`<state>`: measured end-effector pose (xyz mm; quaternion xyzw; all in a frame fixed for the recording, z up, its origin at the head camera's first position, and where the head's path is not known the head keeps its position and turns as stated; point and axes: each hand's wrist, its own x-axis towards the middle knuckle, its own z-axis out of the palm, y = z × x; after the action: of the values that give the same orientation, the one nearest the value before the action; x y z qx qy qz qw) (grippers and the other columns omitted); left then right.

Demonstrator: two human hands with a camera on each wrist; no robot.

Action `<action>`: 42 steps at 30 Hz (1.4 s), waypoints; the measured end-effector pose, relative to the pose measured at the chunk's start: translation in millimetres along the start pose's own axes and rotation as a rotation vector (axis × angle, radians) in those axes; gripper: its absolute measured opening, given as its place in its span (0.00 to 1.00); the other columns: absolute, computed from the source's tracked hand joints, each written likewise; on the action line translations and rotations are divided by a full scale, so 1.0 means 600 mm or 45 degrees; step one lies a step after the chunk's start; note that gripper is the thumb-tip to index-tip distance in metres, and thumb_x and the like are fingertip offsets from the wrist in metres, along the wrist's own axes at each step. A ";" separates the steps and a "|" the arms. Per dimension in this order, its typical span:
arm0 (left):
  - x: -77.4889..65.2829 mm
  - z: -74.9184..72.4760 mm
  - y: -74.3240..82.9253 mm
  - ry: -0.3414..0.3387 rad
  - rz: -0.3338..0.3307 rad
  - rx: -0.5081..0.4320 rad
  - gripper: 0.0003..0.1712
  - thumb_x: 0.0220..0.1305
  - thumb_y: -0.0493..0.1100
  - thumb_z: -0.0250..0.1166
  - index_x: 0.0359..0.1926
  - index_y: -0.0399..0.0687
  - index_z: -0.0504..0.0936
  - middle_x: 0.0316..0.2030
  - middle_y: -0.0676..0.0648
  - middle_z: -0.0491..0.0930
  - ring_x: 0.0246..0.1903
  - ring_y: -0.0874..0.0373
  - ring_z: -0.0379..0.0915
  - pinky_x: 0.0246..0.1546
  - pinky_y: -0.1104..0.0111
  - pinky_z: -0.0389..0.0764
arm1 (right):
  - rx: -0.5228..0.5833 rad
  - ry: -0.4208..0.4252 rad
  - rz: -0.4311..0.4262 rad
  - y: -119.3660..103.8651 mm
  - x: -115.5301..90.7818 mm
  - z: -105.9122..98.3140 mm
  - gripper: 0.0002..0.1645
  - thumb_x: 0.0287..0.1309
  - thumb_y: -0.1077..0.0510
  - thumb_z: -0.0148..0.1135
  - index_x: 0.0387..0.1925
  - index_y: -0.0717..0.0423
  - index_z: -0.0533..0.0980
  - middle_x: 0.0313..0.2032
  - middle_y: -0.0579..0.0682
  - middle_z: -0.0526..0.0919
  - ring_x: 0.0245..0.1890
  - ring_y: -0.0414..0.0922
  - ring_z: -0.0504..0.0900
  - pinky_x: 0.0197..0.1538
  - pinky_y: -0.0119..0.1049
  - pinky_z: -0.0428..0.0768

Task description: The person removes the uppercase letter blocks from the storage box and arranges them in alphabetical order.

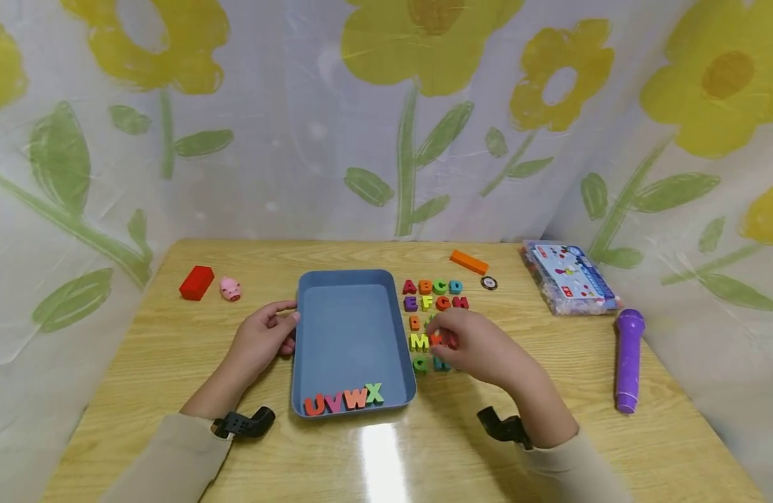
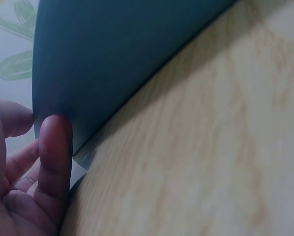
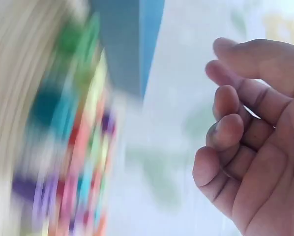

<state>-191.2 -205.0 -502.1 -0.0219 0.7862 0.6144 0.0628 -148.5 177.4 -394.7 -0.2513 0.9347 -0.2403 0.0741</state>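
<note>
A shallow blue-grey tray lies on the table. Letters U, V, W and X line its near edge inside. My left hand touches the tray's left rim from outside with thumb and index finger. In the left wrist view its thumb lies against the tray's side. Over rows of coloured letters, among them a yellow M, hovers my right hand, partly covering them. The right wrist view finds its loosely bent fingers holding nothing.
Left of the tray are a red block and a pink pig toy. Farther right lie an orange block, a round dark chip, a clear box with a printed label and a purple toy microphone. A flowered curtain hangs behind.
</note>
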 end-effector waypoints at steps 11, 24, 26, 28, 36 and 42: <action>0.003 -0.004 -0.002 -0.008 0.016 -0.002 0.27 0.82 0.48 0.65 0.74 0.41 0.77 0.34 0.45 0.86 0.25 0.61 0.82 0.30 0.69 0.87 | -0.330 -0.317 -0.309 -0.168 0.119 0.144 0.17 0.64 0.42 0.79 0.51 0.40 0.89 0.44 0.38 0.86 0.42 0.34 0.79 0.51 0.40 0.76; 0.003 -0.004 -0.006 -0.013 0.030 -0.008 0.27 0.82 0.47 0.64 0.74 0.41 0.77 0.35 0.44 0.86 0.24 0.61 0.81 0.30 0.69 0.87 | -0.365 -0.336 -0.275 -0.178 0.131 0.180 0.17 0.60 0.43 0.83 0.49 0.36 0.88 0.44 0.36 0.85 0.48 0.37 0.83 0.53 0.42 0.77; 0.004 -0.005 -0.007 -0.011 0.024 -0.011 0.26 0.82 0.47 0.64 0.73 0.41 0.77 0.34 0.44 0.86 0.24 0.61 0.81 0.30 0.69 0.87 | -0.346 -0.331 -0.288 -0.178 0.133 0.182 0.17 0.61 0.43 0.82 0.50 0.36 0.88 0.45 0.36 0.86 0.48 0.37 0.82 0.53 0.42 0.78; 0.004 -0.005 -0.007 -0.012 0.022 -0.008 0.26 0.82 0.47 0.64 0.74 0.41 0.77 0.35 0.44 0.86 0.24 0.62 0.81 0.30 0.69 0.87 | -0.323 -0.330 -0.301 -0.178 0.134 0.185 0.16 0.62 0.44 0.82 0.50 0.36 0.88 0.45 0.36 0.85 0.46 0.35 0.81 0.53 0.41 0.78; 0.003 -0.006 -0.005 -0.010 0.020 0.005 0.27 0.82 0.47 0.64 0.74 0.41 0.77 0.34 0.46 0.85 0.24 0.62 0.81 0.31 0.69 0.87 | -0.236 -0.349 -0.303 -0.177 0.138 0.189 0.13 0.66 0.48 0.78 0.51 0.39 0.88 0.44 0.36 0.84 0.41 0.34 0.77 0.51 0.39 0.75; 0.004 -0.007 -0.006 -0.007 0.016 0.005 0.26 0.82 0.47 0.64 0.74 0.42 0.77 0.32 0.48 0.85 0.24 0.62 0.81 0.31 0.69 0.87 | -0.089 -0.334 -0.314 -0.168 0.140 0.175 0.13 0.67 0.53 0.74 0.52 0.45 0.87 0.42 0.38 0.83 0.38 0.35 0.76 0.46 0.33 0.75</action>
<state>-193.2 -209.7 -504.9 -0.0152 0.7872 0.6134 0.0612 -149.9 15.3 -439.2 -0.3957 0.8869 -0.1801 0.1564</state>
